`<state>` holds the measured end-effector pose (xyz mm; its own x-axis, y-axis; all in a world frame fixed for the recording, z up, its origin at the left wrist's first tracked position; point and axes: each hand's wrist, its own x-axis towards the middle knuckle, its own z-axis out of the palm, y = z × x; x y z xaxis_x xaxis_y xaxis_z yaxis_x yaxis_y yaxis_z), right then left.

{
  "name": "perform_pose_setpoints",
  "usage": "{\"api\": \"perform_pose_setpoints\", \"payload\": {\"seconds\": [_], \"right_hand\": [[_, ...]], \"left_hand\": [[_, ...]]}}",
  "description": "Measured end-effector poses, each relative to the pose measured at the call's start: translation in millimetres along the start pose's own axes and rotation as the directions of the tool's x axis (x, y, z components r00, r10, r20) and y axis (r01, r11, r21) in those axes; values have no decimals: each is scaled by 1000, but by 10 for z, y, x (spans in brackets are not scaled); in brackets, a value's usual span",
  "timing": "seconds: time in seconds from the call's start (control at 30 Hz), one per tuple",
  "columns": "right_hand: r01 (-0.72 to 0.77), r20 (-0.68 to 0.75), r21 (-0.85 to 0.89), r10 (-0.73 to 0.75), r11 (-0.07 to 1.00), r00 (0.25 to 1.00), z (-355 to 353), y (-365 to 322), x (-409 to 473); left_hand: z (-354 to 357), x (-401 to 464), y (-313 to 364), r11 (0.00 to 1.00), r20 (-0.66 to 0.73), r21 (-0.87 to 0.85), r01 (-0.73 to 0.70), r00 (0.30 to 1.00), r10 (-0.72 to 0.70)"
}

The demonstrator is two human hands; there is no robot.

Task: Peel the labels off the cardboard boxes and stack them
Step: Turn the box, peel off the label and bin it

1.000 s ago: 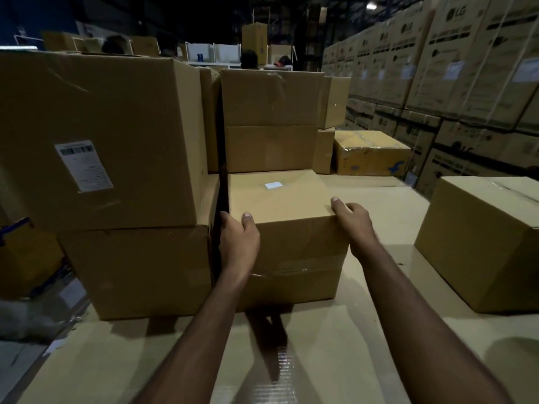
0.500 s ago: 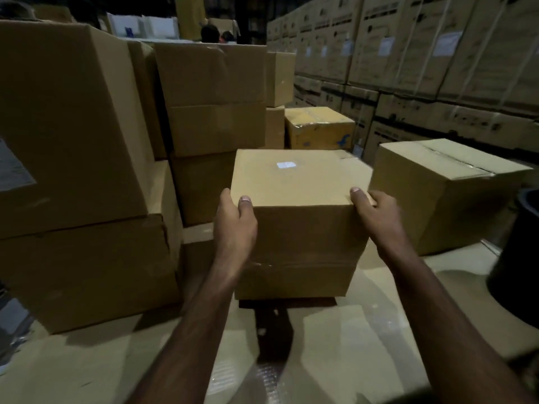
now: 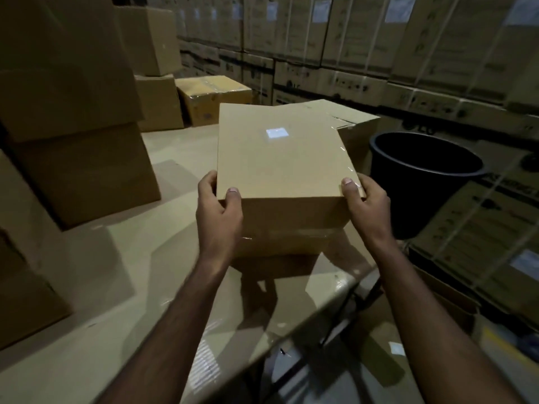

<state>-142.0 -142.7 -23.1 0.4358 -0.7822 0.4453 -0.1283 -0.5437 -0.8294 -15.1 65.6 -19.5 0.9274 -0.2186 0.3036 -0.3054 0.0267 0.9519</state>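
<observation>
I hold a plain brown cardboard box [image 3: 277, 161] in front of me, lifted above the table [image 3: 122, 301]. A small white label scrap [image 3: 276, 132] sits on its top face. My left hand [image 3: 218, 217] grips the near left corner, thumb on top. My right hand [image 3: 364, 205] grips the near right corner, thumb on the top edge. Behind the held box stands another brown box [image 3: 354, 129], mostly hidden by it.
Stacked brown boxes [image 3: 73, 118] fill the table's left side, and a taped yellowish box [image 3: 213, 97] sits further back. A black bucket [image 3: 423, 176] stands right of the table. Strapped printed cartons [image 3: 379, 48] line the wall and the floor at right.
I have lifted the box away from the left stack and carried it to the right, closer to me. My view has swung right; the black bucket is now fully in sight.
</observation>
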Motion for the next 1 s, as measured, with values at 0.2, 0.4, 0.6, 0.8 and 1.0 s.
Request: {"api": "perform_pose_setpoints", "payload": {"seconds": [0.2, 0.4, 0.6, 0.8, 1.0], "right_hand": [[72, 90, 50, -76, 996, 993, -74, 88, -22], [110, 174, 67, -120, 992, 977, -328, 166, 14], [135, 203, 151, -164, 979, 965, -473, 340, -30], [162, 259, 64, -174, 985, 950, -588, 335, -17], [390, 186, -115, -366, 914, 912, -451, -148, 271]], "left_hand": [[112, -153, 34, 998, -88, 57, 29, 996, -24], [227, -513, 150, 964, -112, 260, 51, 993, -22], [309, -825, 224, 857, -116, 515, 28, 993, 37], [344, -1002, 212, 793, -42, 607, -58, 994, 105], [302, -1007, 225, 788, -49, 612, -72, 991, 128]]}}
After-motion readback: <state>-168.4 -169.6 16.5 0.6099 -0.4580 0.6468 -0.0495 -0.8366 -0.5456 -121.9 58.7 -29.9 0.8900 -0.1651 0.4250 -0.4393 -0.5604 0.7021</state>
